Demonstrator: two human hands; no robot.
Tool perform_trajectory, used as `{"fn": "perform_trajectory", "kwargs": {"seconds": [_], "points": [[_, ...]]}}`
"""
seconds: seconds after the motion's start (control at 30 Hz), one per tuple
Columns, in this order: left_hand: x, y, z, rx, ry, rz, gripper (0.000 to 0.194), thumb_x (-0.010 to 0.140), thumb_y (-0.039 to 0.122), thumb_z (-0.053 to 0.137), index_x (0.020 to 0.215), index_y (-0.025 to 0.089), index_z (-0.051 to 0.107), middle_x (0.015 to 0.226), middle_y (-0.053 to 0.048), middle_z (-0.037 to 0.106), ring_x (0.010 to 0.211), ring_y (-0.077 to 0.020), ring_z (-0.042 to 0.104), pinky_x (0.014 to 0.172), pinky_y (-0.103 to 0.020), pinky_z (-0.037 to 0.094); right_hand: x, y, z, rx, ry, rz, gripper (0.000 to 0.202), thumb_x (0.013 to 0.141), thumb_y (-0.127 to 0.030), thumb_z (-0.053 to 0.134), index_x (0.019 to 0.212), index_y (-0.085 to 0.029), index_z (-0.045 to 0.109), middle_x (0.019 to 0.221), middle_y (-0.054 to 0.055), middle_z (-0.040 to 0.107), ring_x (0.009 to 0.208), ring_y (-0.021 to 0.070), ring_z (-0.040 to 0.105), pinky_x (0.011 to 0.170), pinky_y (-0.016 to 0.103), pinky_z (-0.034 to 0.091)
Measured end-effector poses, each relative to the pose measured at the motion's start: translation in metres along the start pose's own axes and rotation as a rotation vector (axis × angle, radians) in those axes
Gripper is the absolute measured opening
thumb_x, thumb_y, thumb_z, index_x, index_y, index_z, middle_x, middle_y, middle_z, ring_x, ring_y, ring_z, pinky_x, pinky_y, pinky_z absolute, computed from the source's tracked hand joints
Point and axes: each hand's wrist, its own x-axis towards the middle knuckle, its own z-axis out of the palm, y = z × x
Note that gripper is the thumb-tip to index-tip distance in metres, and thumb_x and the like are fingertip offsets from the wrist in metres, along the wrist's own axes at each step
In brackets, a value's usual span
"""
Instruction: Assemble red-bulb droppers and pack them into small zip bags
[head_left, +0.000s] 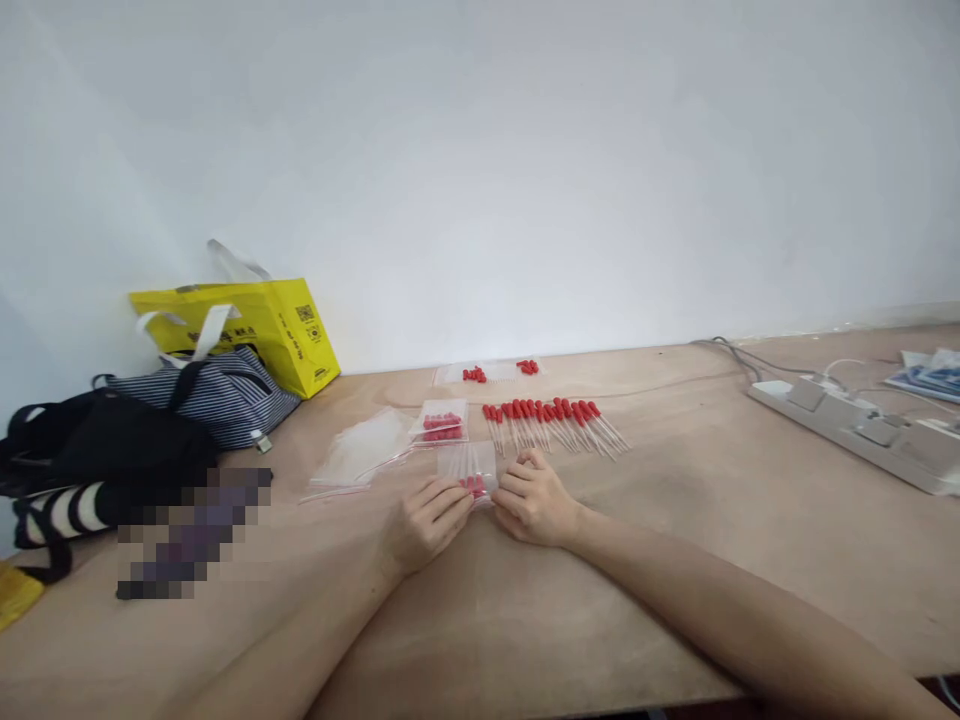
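Between my hands lies a small clear zip bag [465, 460] with a few red-bulbed droppers inside, their thin stems pointing away from me. My left hand [429, 525] pinches its near left edge. On the near right edge, the fingers of my right hand [536, 500] are closed. Just behind, a filled bag with red bulbs [442, 425] rests by a pile of clear plastic bags [367, 450]. Several loose droppers [559, 412] with red bulbs and pale stems lie in a row beyond my right hand.
Near the wall, red bulbs [474, 375] lie on clear plastic. At left stand a yellow shopping bag [300, 335], a striped bag [217, 400] and a black bag [105, 440], with a blurred-out item [199, 530] in front. A power strip [862, 425] with cables sits at right.
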Motion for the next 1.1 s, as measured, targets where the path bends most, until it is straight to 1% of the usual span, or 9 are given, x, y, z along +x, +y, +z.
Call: {"fn": "perform_trajectory", "kwargs": {"seconds": [0.13,0.3,0.47,0.67,0.8,0.93,1.0,1.03,1.1], "points": [[0.0,0.0,-0.001,0.014,-0.002,0.014,0.01,0.078,0.008,0.048,0.082,0.013,0.056,0.072,-0.004,0.065,0.069,-0.0142,0.06,0.064,-0.028,0.051,0.002,-0.002,0.005,0.009,-0.004,-0.027,0.017,0.075,-0.013,0.044,0.06,-0.015,0.052,0.056,0.0,0.049,0.06,0.0122,0.039,0.064,0.03,0.026],[0.002,0.001,-0.004,0.052,0.022,0.024,0.013,0.078,0.005,0.045,0.078,0.012,0.055,0.069,-0.004,0.064,0.069,-0.0146,0.06,0.067,-0.03,0.051,0.004,-0.005,0.011,-0.02,0.035,-0.104,0.024,0.079,-0.008,0.04,0.058,-0.015,0.051,0.055,-0.001,0.047,0.059,0.0115,0.038,0.065,0.03,0.026],[0.003,0.001,-0.004,0.098,0.045,0.091,0.012,0.078,0.005,0.045,0.081,0.011,0.056,0.072,-0.006,0.065,0.07,-0.0159,0.061,0.068,-0.032,0.05,0.007,-0.006,0.01,-0.034,0.047,-0.167,0.028,0.081,-0.006,0.038,0.058,-0.014,0.052,0.058,0.0,0.05,0.058,0.0112,0.038,0.064,0.03,0.026],[-0.005,-0.006,-0.009,0.117,0.028,0.1,0.014,0.079,0.006,0.045,0.084,0.012,0.056,0.074,-0.006,0.065,0.073,-0.0156,0.06,0.073,-0.035,0.049,0.004,-0.004,0.006,-0.018,0.083,-0.122,0.023,0.078,-0.007,0.038,0.063,-0.015,0.054,0.057,-0.001,0.05,0.058,0.011,0.038,0.064,0.031,0.026],[-0.015,-0.017,-0.015,0.169,-0.02,0.049,0.017,0.081,0.006,0.042,0.084,0.013,0.057,0.076,-0.006,0.065,0.074,-0.0157,0.059,0.074,-0.035,0.048,-0.001,0.0,0.004,-0.013,0.052,-0.057,0.018,0.073,-0.008,0.039,0.066,-0.015,0.054,0.056,-0.001,0.049,0.058,0.0109,0.038,0.067,0.031,0.026],[-0.021,-0.021,-0.016,0.135,-0.016,0.017,0.018,0.08,0.006,0.042,0.081,0.015,0.058,0.075,-0.005,0.065,0.073,-0.0152,0.059,0.076,-0.035,0.047,-0.002,0.001,0.003,0.002,0.032,-0.036,0.017,0.073,-0.009,0.04,0.063,-0.015,0.053,0.055,-0.002,0.049,0.057,0.0108,0.038,0.066,0.03,0.025],[-0.021,-0.02,-0.017,0.065,-0.019,-0.062,0.015,0.08,0.01,0.045,0.078,0.016,0.058,0.072,-0.004,0.065,0.072,-0.0149,0.059,0.076,-0.033,0.047,-0.002,0.001,0.001,0.009,0.029,-0.01,0.016,0.073,-0.01,0.041,0.062,-0.015,0.052,0.055,-0.001,0.048,0.057,0.0109,0.038,0.065,0.03,0.025],[-0.021,-0.019,-0.018,0.008,-0.033,-0.155,0.012,0.08,0.014,0.047,0.076,0.017,0.059,0.071,-0.004,0.064,0.072,-0.0152,0.059,0.075,-0.032,0.047,-0.003,0.002,0.0,0.011,0.027,0.004,0.016,0.073,-0.01,0.041,0.062,-0.015,0.052,0.055,-0.001,0.048,0.057,0.0109,0.038,0.065,0.03,0.025],[-0.018,-0.015,-0.02,-0.168,-0.082,-0.484,0.012,0.08,0.025,0.049,0.08,0.017,0.058,0.07,-0.003,0.063,0.07,-0.0153,0.059,0.068,-0.029,0.049,-0.004,0.003,-0.002,0.017,0.02,0.031,0.017,0.073,-0.009,0.041,0.063,-0.015,0.053,0.055,-0.001,0.049,0.057,0.0109,0.038,0.065,0.03,0.025]]}}
